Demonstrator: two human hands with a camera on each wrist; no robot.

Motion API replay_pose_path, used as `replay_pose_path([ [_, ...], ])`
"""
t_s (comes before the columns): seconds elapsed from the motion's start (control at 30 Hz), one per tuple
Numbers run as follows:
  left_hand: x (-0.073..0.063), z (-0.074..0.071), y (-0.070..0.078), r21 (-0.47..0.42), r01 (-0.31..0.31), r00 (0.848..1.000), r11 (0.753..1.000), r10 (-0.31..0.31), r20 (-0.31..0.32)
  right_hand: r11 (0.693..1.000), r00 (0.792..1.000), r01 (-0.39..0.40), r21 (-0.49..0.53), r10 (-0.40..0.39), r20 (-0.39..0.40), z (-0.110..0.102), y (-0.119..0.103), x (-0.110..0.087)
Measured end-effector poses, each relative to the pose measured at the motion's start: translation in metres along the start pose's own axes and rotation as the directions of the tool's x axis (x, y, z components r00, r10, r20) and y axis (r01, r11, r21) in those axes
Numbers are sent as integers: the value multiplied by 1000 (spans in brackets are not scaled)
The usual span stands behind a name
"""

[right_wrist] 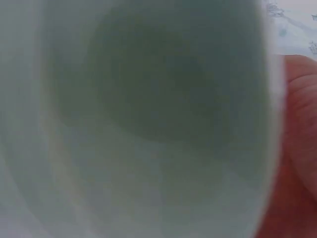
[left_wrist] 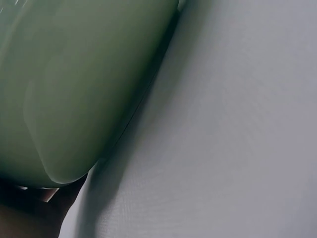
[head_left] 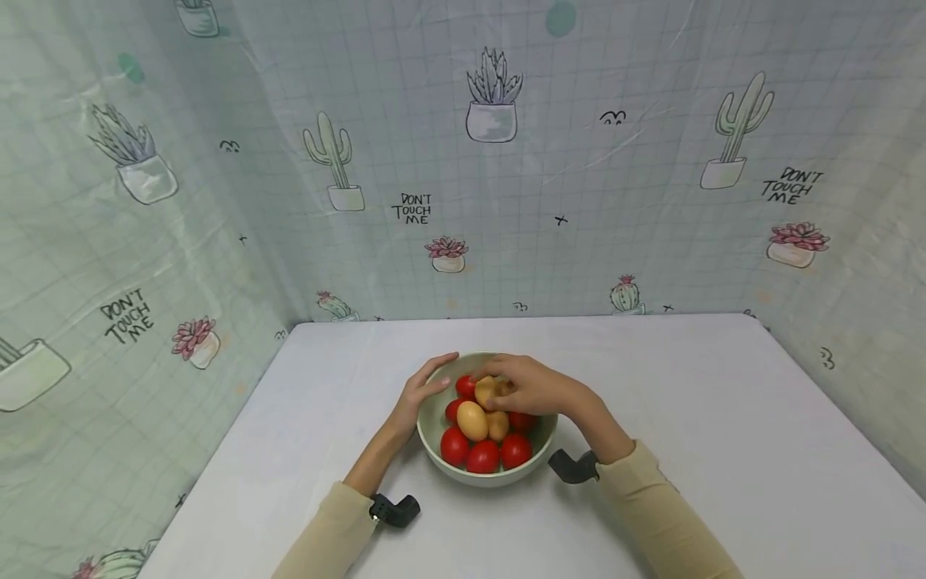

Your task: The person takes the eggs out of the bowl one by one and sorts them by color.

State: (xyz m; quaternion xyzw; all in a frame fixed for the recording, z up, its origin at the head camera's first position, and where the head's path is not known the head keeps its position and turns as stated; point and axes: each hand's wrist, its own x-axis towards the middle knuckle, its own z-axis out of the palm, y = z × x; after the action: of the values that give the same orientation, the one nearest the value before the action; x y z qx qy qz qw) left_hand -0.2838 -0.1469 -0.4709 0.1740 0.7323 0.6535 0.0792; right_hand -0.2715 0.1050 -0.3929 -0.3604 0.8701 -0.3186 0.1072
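A pale green bowl [head_left: 486, 480] stands on the table with several red tomatoes [head_left: 482, 457], a smooth yellow oval thing [head_left: 473, 421] and tan, potato-like things [head_left: 497, 426] in it. At its left side my left hand [head_left: 415, 396] grips the rim, thumb over the inside. My right hand [head_left: 534, 388] reaches over the right rim. Its thumb and fingers curl about a yellow-brown, potato-like piece [head_left: 486, 392] among the tomatoes, partly hidden by the hand. The left wrist view shows the bowl's outer wall [left_wrist: 84, 84]; in the right wrist view the wall [right_wrist: 163, 124] is blurred beside the hand [right_wrist: 301, 129].
The white table [head_left: 651, 378] extends around the bowl on all sides. A fabric backdrop [head_left: 550, 161] printed with cactus drawings hangs behind the table and at both sides. Each wrist carries a small black camera [head_left: 396, 511].
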Motion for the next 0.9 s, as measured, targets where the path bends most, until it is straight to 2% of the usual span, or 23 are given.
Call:
replay_pose_path([
  [0.23,0,1,-1,7,6,1000,1000,-6,-5,997,1000,-20,-71,20,0,4,3,1],
  [0.47,-2,0,-1,-43,56,998,998,-55,17,995,1000,4,-98,-4,0,8,8,3],
  [0.6,-2,0,-2,-38,56,998,998,-55,22,993,1000,20,-113,-22,-9,7,8,3],
  [0.9,-3,-1,-4,-43,41,998,998,-39,57,999,999,18,-39,-19,-26,6,9,1],
])
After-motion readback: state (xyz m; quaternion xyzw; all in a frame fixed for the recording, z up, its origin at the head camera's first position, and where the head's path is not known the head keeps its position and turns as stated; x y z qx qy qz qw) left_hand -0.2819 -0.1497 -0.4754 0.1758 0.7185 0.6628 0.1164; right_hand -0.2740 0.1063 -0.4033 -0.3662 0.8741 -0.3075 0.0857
